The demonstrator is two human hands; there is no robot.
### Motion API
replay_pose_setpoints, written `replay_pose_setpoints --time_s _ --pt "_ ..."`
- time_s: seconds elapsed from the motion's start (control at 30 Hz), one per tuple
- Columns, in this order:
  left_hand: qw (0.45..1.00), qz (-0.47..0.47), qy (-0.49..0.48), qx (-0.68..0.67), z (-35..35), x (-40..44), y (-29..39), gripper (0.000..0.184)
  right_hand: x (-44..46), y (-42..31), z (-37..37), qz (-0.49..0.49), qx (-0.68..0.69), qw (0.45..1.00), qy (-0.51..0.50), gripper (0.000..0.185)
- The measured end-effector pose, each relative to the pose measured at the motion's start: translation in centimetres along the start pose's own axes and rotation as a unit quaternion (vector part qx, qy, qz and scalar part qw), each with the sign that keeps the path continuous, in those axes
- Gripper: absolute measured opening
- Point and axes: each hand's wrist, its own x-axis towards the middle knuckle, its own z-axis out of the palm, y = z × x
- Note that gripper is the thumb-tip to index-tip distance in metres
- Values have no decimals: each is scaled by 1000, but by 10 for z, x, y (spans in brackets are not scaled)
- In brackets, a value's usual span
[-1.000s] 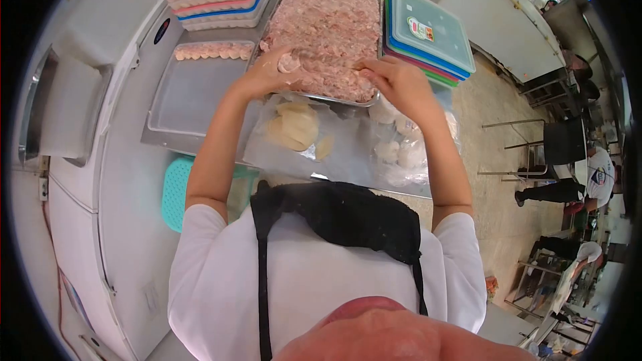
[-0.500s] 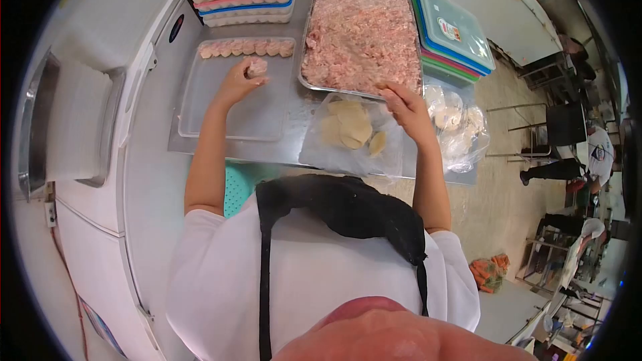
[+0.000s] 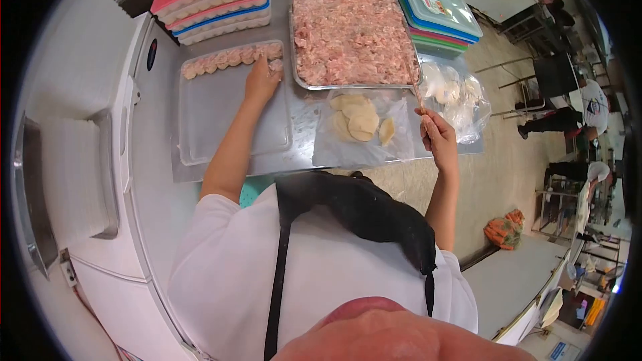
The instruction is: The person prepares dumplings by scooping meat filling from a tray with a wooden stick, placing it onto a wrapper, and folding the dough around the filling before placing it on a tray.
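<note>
My left hand [image 3: 263, 82] is over the shallow clear tray [image 3: 234, 127], its fingers round a small filled dumpling [image 3: 275, 65] just below the row of dumplings [image 3: 231, 59] along the far edge. In my right hand [image 3: 438, 135] is a thin stick-like tool [image 3: 416, 90], its tip pointing up towards the corner of the big metal tray. Pink minced meat [image 3: 351, 27] fills that tray. Round dough wrappers [image 3: 358, 119] lie on a plastic sheet between my hands, with one small wrapper [image 3: 387, 131] apart from the pile.
Stacked filled boxes with red and blue lids [image 3: 214, 0] stand at the back left. Coloured lids [image 3: 438, 7] are piled at the back right. A plastic bag of white rounds [image 3: 458, 100] lies at the right edge. Two people [image 3: 592, 103] are far right.
My left hand has moved from the meat tray to the dumpling row, bringing a dumpling. My right hand has drawn back from the meat towards the table's near right edge.
</note>
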Motion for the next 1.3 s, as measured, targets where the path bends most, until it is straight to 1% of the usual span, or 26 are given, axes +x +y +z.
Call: replay_pose_setpoints --time_s 0.07,0.17,0.27,0.37,0.47,0.57,0.67,0.73,0.83,0.87,0.97,1.03,1.13,1.23,1.3 --pt "1000 12 3 16 8 8 -3 68 -2 0 -8 1 9 1000 -14 29" --pt "996 70 47 22 15 10 -4 63 8 1 -16 -2 -38 999 -31 30" --pt "994 87 8 59 16 10 -4 62 41 18 -29 -2 -78 995 -55 30" --pt "1000 14 -20 0 26 14 -20 62 79 29 -34 -83 -171 979 -72 31" --pt "997 39 -23 69 14 7 -10 60 112 18 -44 -141 -313 934 -98 31" --pt "986 41 48 153 -5 -16 57 51 152 1 -64 -211 -473 851 -86 30" --pt "993 90 68 17 -10 -48 128 43 197 -26 -78 -226 -542 806 -82 33" --pt "990 110 70 -58 9 -75 168 38 241 -21 -82 -267 -547 791 -67 34" --pt "995 81 -22 -45 39 -104 197 36 274 -14 -73 -324 -549 768 -61 33" --pt "996 84 -32 -29 49 -112 202 36 277 -11 -65 -341 -549 761 -61 32" --pt "994 89 -67 17 68 -121 207 34 264 8 -36 -344 -552 749 -127 28" --pt "991 81 -94 40 70 -120 206 30 236 6 -29 -337 -527 764 -156 26" --pt "991 59 -103 62 70 -118 203 21 223 19 -32 -340 -502 777 -170 25" --pt "998 31 -42 40 71 -120 198 17 206 20 -36 -325 -479 796 -177 27" --pt "999 8 -17 -33 73 -116 185 21 200 18 -35 -308 -464 807 -196 29"
